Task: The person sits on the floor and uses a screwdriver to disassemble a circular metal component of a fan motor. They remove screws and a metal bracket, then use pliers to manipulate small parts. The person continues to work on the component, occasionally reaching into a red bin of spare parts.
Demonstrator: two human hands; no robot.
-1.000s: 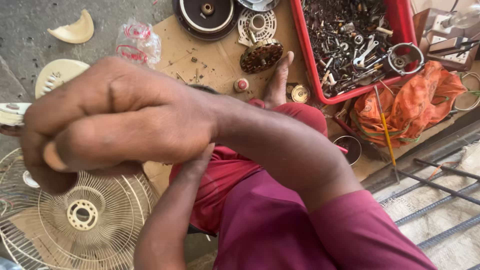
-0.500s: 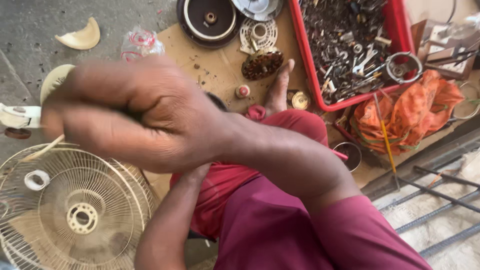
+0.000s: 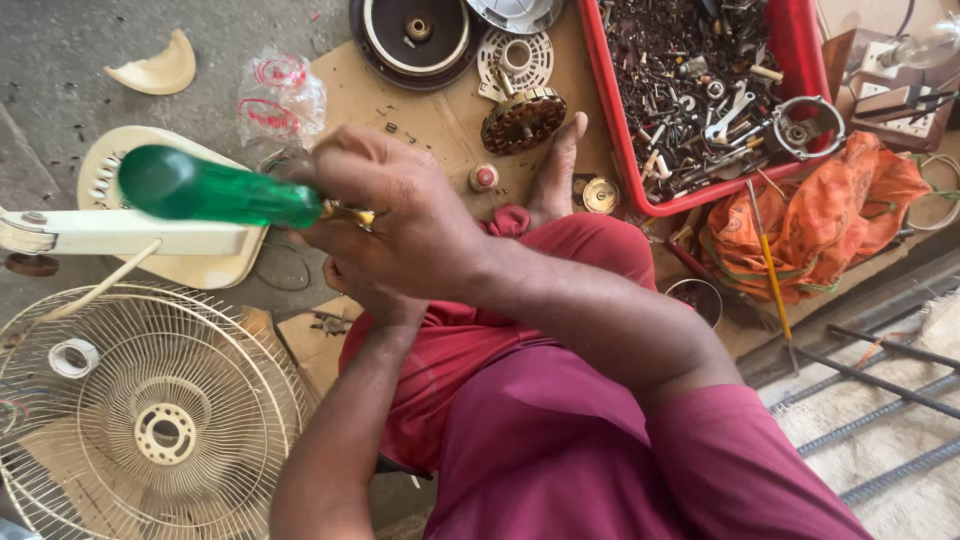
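Note:
My right hand is closed around the metal end of a screwdriver whose thick green handle sticks out to the left, above a cream fan base. My left hand lies just under the right one and is mostly hidden; whether it holds anything does not show. My left forearm rises from the bottom edge. Both hands hover over my red-clad lap.
A cream wire fan grille lies at bottom left, with a cream fan arm above it. A red tray of screws and small metal parts sits top right, beside orange cloth. A motor rotor and my bare foot rest on cardboard.
My right hand has drawn back from close to the camera and shifted right. The green screwdriver handle, hidden before, now shows to the left of the hand.

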